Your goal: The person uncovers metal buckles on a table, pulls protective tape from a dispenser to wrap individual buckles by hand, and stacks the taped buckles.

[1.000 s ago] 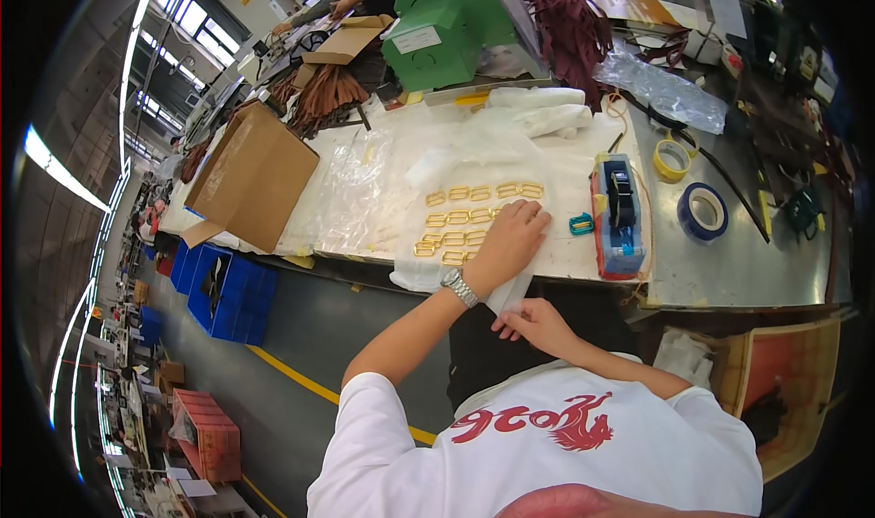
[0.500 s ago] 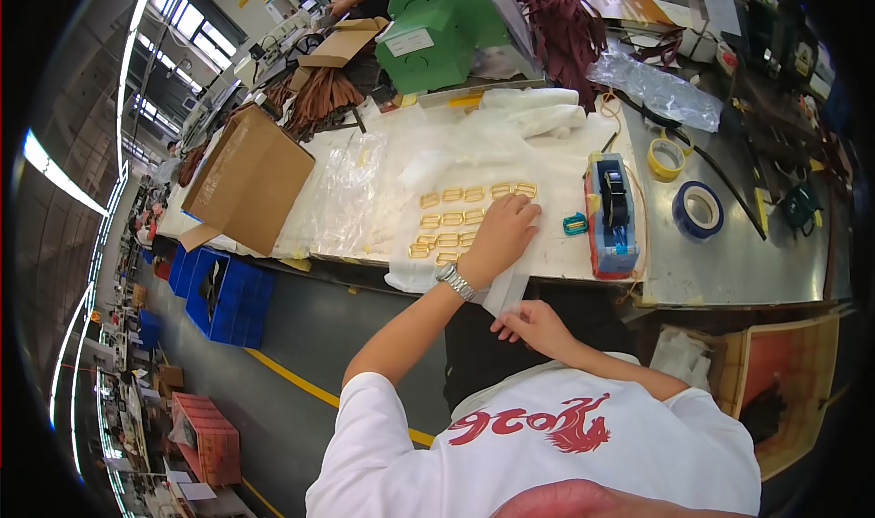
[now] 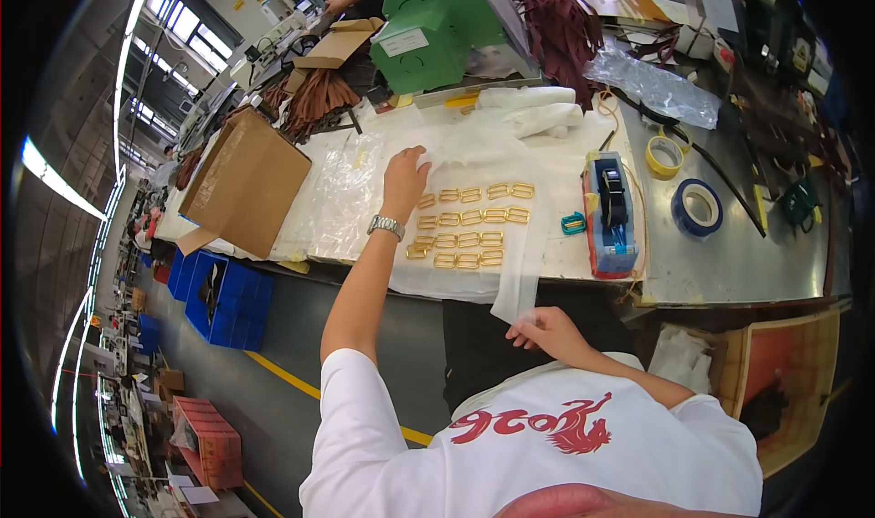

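Gold-coloured slide buckles lie in several rows on the white tabletop, with thin translucent sheeting around them. My left hand, a metal watch on its wrist, is just past the upper-left end of the rows. Its fingers are curled together at the sheeting, though the fingertips are partly hidden. Close to my body, my right hand pinches the near corner of the sheeting, which hangs over the table's front edge. A small teal item sits right of the buckles.
A tape dispenser stands to the right, beside a blue tape roll and a yellow one. An open cardboard box is on the left. Behind are a green machine and rolled white sheeting. Blue bins stand on the floor.
My left hand has moved left and away from me, from over the right-hand buckles to beyond their left end, uncovering them. My right hand keeps the sheeting's corner, with more sheeting spread out.
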Demonstrator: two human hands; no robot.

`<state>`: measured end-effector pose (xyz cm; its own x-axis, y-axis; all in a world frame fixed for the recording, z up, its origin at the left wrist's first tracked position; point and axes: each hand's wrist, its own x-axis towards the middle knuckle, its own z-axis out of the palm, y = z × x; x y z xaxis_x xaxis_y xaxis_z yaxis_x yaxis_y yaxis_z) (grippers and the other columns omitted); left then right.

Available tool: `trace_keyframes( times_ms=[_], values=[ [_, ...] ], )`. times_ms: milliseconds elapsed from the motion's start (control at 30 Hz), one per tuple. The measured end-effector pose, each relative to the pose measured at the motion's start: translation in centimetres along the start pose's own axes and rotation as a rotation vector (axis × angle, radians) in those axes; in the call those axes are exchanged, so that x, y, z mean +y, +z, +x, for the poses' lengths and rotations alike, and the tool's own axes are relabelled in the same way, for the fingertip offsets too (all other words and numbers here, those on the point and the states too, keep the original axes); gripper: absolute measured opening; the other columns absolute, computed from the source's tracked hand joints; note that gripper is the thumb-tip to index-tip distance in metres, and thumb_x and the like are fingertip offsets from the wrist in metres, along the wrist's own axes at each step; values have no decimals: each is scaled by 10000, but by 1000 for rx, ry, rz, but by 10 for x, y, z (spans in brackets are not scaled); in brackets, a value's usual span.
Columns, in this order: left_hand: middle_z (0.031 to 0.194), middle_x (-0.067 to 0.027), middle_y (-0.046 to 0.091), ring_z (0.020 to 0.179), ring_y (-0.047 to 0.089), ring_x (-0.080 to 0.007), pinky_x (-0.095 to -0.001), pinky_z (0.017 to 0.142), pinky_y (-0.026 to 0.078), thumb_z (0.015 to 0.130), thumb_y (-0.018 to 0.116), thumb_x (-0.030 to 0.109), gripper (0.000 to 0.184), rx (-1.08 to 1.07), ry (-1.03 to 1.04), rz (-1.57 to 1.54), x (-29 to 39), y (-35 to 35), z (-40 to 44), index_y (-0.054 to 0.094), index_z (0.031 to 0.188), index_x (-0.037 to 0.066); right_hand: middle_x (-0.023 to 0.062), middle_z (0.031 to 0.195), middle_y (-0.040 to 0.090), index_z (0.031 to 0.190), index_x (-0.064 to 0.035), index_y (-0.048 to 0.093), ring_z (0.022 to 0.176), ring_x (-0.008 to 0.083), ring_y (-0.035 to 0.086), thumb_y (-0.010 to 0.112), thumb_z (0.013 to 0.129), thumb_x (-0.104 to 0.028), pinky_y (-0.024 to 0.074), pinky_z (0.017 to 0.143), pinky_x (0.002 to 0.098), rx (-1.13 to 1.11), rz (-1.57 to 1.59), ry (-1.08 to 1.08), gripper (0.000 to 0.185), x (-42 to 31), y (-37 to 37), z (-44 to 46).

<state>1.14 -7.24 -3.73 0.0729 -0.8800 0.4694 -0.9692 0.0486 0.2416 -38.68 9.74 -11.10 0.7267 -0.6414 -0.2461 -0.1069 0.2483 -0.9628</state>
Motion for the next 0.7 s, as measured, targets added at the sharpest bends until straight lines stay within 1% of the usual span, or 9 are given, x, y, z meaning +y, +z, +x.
trace_keyframes(
  times_ms=[133,200,233,333,400,433,500,600,700],
  values=[
    [1264,-213,740,1153,697,-413,-481,1001,562,967,800,272,478,22,-7,30,-39,14,-1,670,1368,48,87,1022,809,1127,18,789,873,155,776,649,1083,-192,627,757,293,-11,-15,15,256,6,-6,1],
    [1287,-235,724,1160,694,-417,-492,996,559,965,806,334,553,-62,58,141,-40,18,-4,641,1409,48,113,1146,783,1289,30,715,936,178,777,676,1089,-221,643,775,323,8,109,46,324,3,-5,3],
    [1287,-235,724,1160,694,-417,-492,996,559,965,806,334,553,-63,60,139,-37,17,-2,641,1409,48,113,1146,783,1289,30,715,936,178,777,676,1089,-221,643,775,323,11,109,46,324,-1,-4,4],
    [1215,-236,734,1109,711,-411,-510,934,573,992,771,323,516,-55,57,174,-28,28,-1,643,1417,59,136,1266,736,1413,27,631,1037,197,767,688,1099,-268,655,826,349,-2,197,115,434,-11,-3,8],
    [1036,-186,743,961,751,-383,-511,801,599,1023,718,316,387,-20,76,97,-23,40,5,660,1293,45,138,1408,698,1487,14,577,1123,219,747,649,1126,-298,650,909,357,-111,382,201,483,-15,-4,14],
    [1036,-186,743,961,751,-383,-511,801,599,1023,718,316,387,-20,73,96,-22,44,8,660,1293,45,138,1408,698,1487,14,577,1123,219,747,649,1126,-298,650,909,357,-113,380,203,483,-16,-3,16],
    [953,-158,755,813,761,-377,-487,695,607,1035,681,260,233,-103,98,276,-21,51,15,647,1156,64,151,1401,714,1477,12,607,1122,219,747,604,1149,-348,639,945,364,-190,485,218,487,-18,-3,21],
    [921,-148,759,773,759,-378,-480,668,607,1035,670,239,172,-63,138,357,-34,50,23,626,1074,77,160,1383,732,1441,4,653,1116,208,747,570,1164,-361,635,949,370,-217,458,213,466,-13,-5,27],
    [937,-159,762,791,763,-380,-486,674,605,1035,668,239,170,-28,95,355,-57,46,29,633,1079,79,155,1334,756,1397,3,686,1106,198,748,561,1169,-347,635,939,365,-195,455,216,436,-16,-6,31]
  ],
)
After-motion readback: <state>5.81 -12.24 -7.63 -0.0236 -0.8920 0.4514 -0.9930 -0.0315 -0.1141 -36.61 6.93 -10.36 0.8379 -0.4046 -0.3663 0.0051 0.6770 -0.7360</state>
